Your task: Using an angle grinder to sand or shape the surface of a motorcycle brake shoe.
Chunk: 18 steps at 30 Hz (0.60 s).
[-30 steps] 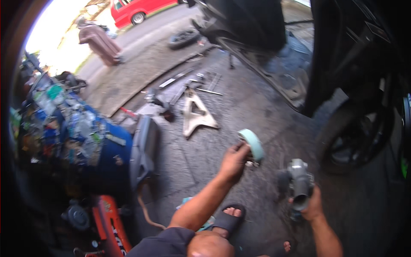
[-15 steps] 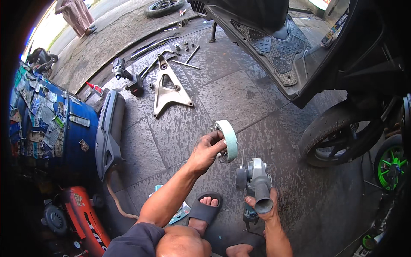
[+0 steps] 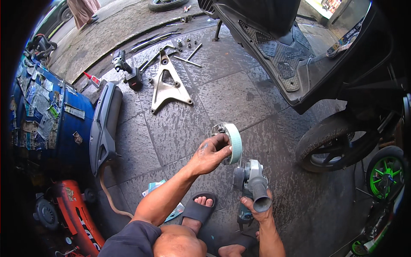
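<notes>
My left hand (image 3: 214,153) is closed on a brake shoe (image 3: 234,143), a curved metal part with a pale green lining along its outer face. My fingers reach into its inner side, and the thumb presses near its edge. To its lower right, my right hand (image 3: 258,210) grips an angle grinder (image 3: 253,175) from below, around its teal and grey body. The grinder's disc shows edge-on just under the green lining; I cannot tell whether the two touch. Part of my right hand's fingers is hidden behind the tool.
A metal bracket (image 3: 169,85), a cordless drill (image 3: 126,70) and a T-shaped wrench (image 3: 189,56) lie ahead on the tiles. A scooter (image 3: 295,90) stands right, a blue drum (image 3: 77,115) left, an orange-red tank (image 3: 79,214) lower left. A person (image 3: 83,13) stands far left.
The brake shoe and the grinder have come closer together, the shoe shifting slightly right and down. The whole view has turned a little, and a vehicle now shows at the far left.
</notes>
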### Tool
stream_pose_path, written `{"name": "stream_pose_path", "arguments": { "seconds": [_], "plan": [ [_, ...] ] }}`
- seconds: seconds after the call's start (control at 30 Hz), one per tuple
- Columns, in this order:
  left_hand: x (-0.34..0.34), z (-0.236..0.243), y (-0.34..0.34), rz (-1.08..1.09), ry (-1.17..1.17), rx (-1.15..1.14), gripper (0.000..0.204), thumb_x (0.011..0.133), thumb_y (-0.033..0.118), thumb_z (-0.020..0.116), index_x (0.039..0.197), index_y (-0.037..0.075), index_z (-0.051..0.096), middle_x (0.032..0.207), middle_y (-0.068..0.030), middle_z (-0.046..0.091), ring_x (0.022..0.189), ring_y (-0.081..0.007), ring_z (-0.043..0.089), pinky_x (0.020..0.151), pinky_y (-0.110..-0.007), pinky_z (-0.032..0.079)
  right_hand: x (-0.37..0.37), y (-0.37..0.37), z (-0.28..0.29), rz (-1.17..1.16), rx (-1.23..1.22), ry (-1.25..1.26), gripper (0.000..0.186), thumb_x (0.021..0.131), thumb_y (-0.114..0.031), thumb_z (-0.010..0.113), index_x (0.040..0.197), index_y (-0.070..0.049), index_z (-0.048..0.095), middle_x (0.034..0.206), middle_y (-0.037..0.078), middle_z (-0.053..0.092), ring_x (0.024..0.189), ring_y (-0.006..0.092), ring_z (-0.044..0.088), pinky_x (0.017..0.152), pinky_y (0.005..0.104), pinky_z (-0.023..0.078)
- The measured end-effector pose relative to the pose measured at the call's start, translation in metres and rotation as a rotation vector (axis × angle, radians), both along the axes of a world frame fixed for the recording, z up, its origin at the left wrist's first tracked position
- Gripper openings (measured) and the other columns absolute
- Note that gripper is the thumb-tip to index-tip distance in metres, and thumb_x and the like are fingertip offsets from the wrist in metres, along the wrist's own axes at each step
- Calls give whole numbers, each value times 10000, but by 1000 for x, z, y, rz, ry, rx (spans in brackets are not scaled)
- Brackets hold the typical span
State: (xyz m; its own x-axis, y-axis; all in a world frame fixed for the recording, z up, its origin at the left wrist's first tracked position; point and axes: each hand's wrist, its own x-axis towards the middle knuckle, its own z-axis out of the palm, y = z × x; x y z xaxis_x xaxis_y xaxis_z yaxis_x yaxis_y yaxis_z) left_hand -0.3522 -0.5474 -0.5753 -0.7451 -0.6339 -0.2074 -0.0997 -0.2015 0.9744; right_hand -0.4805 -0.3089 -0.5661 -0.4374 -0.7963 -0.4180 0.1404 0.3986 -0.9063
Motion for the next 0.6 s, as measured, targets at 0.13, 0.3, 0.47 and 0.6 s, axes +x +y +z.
{"name": "stream_pose_path", "arguments": {
  "seconds": [0.13, 0.3, 0.47, 0.6],
  "plan": [
    [-1, 8, 2, -17, -30, -46, 262, 956, 255, 637, 1012, 2, 600, 890, -24, 610, 858, -102, 538, 767, -302, 477, 0, 0, 6, -10, 63, 1, 770, 667, -341, 923, 1236, 20, 550, 1059, 107, 658, 927, 201, 638, 848, 344, 519],
    [1, 9, 2, -24, 38, -8, 235, 959, 229, 644, 1000, 3, 593, 874, -25, 601, 835, -93, 528, 742, -292, 474, 2, -9, 28, 3, 63, 48, 795, 643, -344, 933, 1240, 13, 547, 1065, 102, 659, 931, 196, 641, 853, 346, 524],
    [2, 17, 2, -32, 2, -60, 232, 963, 229, 643, 996, 5, 592, 856, -24, 601, 818, -93, 534, 723, -295, 479, 6, -6, 22, -38, -49, 113, 800, 628, -322, 938, 1242, 8, 547, 1077, 98, 659, 950, 198, 645, 867, 346, 527],
    [2, 18, 2, -40, -28, -90, 226, 962, 223, 642, 997, 5, 596, 850, -26, 608, 807, -101, 552, 717, -302, 485, 4, -7, 22, -8, -21, 146, 802, 618, -300, 941, 1244, 10, 548, 1080, 111, 669, 956, 208, 656, 879, 351, 526]
  ]
}}
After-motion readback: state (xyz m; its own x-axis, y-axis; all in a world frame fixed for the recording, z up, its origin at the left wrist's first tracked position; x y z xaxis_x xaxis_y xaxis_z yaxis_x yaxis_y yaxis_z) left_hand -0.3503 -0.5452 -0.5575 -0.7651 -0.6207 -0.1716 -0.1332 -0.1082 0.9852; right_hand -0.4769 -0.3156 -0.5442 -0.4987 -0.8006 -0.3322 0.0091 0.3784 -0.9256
